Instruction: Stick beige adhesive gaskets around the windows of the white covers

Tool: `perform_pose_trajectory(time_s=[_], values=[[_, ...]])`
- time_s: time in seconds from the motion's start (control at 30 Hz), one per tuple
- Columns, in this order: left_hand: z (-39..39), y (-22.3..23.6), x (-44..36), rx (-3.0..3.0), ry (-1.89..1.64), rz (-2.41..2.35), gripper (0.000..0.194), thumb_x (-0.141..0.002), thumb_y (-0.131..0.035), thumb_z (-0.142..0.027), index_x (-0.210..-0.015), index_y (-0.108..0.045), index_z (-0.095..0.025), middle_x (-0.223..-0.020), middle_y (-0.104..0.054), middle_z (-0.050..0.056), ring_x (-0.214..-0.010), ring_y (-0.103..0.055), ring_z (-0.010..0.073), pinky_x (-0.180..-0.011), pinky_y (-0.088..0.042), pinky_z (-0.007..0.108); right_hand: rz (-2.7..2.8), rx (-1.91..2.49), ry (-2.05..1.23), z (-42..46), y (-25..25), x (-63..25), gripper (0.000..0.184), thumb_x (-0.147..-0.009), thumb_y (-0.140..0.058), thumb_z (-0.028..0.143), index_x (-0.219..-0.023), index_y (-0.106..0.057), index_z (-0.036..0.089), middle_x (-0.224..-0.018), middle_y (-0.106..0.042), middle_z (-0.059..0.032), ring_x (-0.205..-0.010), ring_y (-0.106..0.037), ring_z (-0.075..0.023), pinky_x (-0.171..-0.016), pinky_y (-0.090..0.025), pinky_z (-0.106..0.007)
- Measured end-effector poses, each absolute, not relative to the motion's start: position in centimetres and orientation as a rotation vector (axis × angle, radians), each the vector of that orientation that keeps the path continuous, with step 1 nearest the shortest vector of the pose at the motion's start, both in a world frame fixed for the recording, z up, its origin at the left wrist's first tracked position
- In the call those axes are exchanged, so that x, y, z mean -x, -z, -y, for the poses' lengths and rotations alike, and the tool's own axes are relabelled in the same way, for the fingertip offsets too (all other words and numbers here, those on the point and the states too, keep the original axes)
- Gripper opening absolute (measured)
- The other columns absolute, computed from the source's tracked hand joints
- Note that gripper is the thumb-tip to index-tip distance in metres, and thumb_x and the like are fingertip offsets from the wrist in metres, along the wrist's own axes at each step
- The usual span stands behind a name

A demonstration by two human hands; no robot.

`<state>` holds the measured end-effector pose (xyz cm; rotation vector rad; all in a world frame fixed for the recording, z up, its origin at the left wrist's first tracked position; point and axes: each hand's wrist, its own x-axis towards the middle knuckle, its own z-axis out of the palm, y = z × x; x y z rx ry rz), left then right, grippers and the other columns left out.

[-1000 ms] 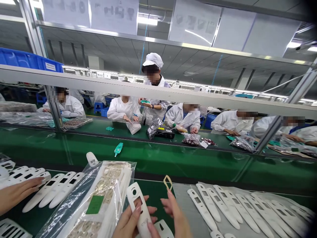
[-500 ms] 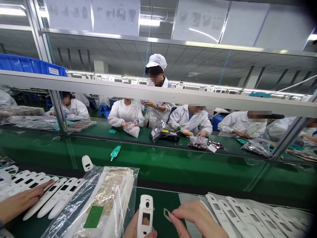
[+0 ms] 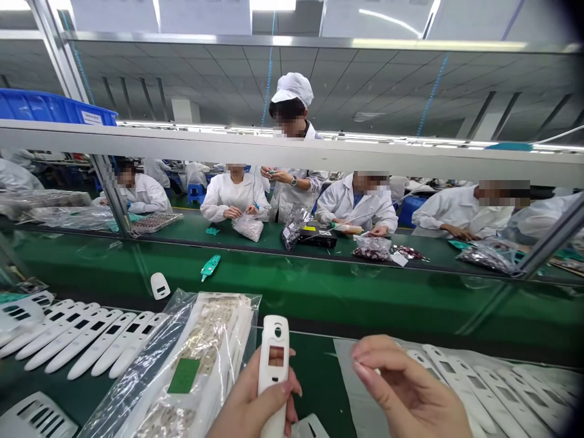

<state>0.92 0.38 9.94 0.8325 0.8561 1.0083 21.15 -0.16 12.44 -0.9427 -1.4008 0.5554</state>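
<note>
My left hand (image 3: 255,389) is closed around a long white plastic casing (image 3: 275,350), held upright with its round hole and rectangular window facing me. Fingers show through the window; I cannot tell whether a clear pane sits in it. To the right, my right hand (image 3: 406,383) is apart from the casing, thumb and fingertips drawn together in a pinch. Whatever may be between those fingertips is too small or hidden to make out. Close to my left hand lies a clear plastic bag (image 3: 214,340) holding sheets of small pieces and a green square (image 3: 184,375).
White casings lie in a row at left (image 3: 109,344) and another row at right (image 3: 483,389). A slotted white part (image 3: 39,417) is at lower left. Beyond are a small white cover (image 3: 159,286) and a teal device (image 3: 210,267). Co-workers in white sit across the bench (image 3: 237,201).
The thin frame-like piece pinched in my right hand no longer shows. My left hand and its casing have risen. Another person's hand has left the left row; a slotted white part now shows there.
</note>
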Motion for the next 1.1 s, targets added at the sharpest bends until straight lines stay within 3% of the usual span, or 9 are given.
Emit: perform_pose_trajectory(time_s=[0.1,0.17,0.3,0.47,0.77,0.9,1.1], values=[[-0.8,-11.4,-1.3,-0.928,-1.041,-0.81,0.051,-0.073,-0.079,-0.049,-0.107,-0.06,-0.016,-0.088,-0.061,0.004,-0.066,-0.056,0.0131,-0.059,-0.046,0.025,1.319,0.978,-0.579,0.2,-12.4,-21.3,0.008,-0.079,-0.073,0.03,-0.072,-0.072,0.026,-0.091,-0.066,-0.0072,-0.087,-0.064,-0.0203,-0.065,-0.055,-0.024],[-1.1,-11.4,-1.4,-0.99,-1.018,-0.807,0.045,-0.077,-0.076,-0.048,-0.103,-0.061,-0.015,-0.092,-0.061,0.005,-0.068,-0.056,0.0124,-0.06,-0.047,0.025,1.315,0.954,-0.635,0.2,-12.4,-21.1,0.008,-0.08,-0.073,0.029,-0.072,-0.072,0.026,-0.081,-0.064,-0.0047,-0.079,-0.062,-0.0171,-0.064,-0.053,-0.023],[-1.2,-10.2,-1.5,-1.035,-0.889,-0.726,0.048,-0.078,-0.076,-0.049,-0.108,-0.059,-0.016,-0.098,-0.059,0.006,-0.067,-0.057,0.0116,-0.059,-0.047,0.024,1.277,0.953,-0.863,-0.2,-12.5,-20.7,0.01,-0.078,-0.075,0.031,-0.069,-0.072,0.025,-0.065,-0.061,-0.0014,-0.064,-0.057,-0.0131,-0.058,-0.048,-0.022],[-0.4,-10.2,-1.5,-1.027,-0.787,-0.647,0.042,-0.08,-0.076,-0.042,-0.107,-0.06,-0.014,-0.083,-0.06,0.002,-0.063,-0.057,0.01,-0.061,-0.048,0.023,1.197,0.944,-1.064,-0.7,-12.2,-20.2,0.013,-0.074,-0.078,0.033,-0.067,-0.073,0.023,-0.067,-0.062,-0.0025,-0.065,-0.058,-0.0137,-0.06,-0.049,-0.024],[-0.3,-10.3,-1.8,-0.946,-0.81,-0.602,0.041,-0.073,-0.083,-0.034,-0.096,-0.056,-0.016,-0.079,-0.054,-0.003,-0.061,-0.054,0.0072,-0.056,-0.05,0.02,1.211,0.931,-1.166,-0.3,-12.0,-18.6,0.017,-0.076,-0.076,0.035,-0.065,-0.073,0.023,-0.078,-0.056,-0.0031,-0.071,-0.061,-0.0163,-0.062,-0.055,-0.029],[-0.4,-10.2,-1.8,-0.912,-0.795,-0.606,0.045,-0.07,-0.085,-0.037,-0.091,-0.051,-0.015,-0.084,-0.058,-0.001,-0.064,-0.059,0.008,-0.059,-0.051,0.021,1.33,0.953,-0.96,-0.3,-11.4,-18.9,0.013,-0.08,-0.072,0.03,-0.068,-0.072,0.023,-0.08,-0.059,-0.0038,-0.076,-0.064,-0.0173,-0.065,-0.057,-0.027],[-0.7,-10.1,-1.6,-0.9,-0.755,-0.666,0.052,-0.067,-0.086,-0.042,-0.093,-0.051,-0.014,-0.078,-0.065,0.001,-0.061,-0.062,0.0086,-0.059,-0.047,0.021,1.387,0.824,-0.243,-0.5,-10.6,-18.9,0.013,-0.074,-0.072,0.011,-0.077,-0.07,0.023,-0.08,-0.063,-0.0039,-0.075,-0.063,-0.0169,-0.055,-0.052,-0.023]])
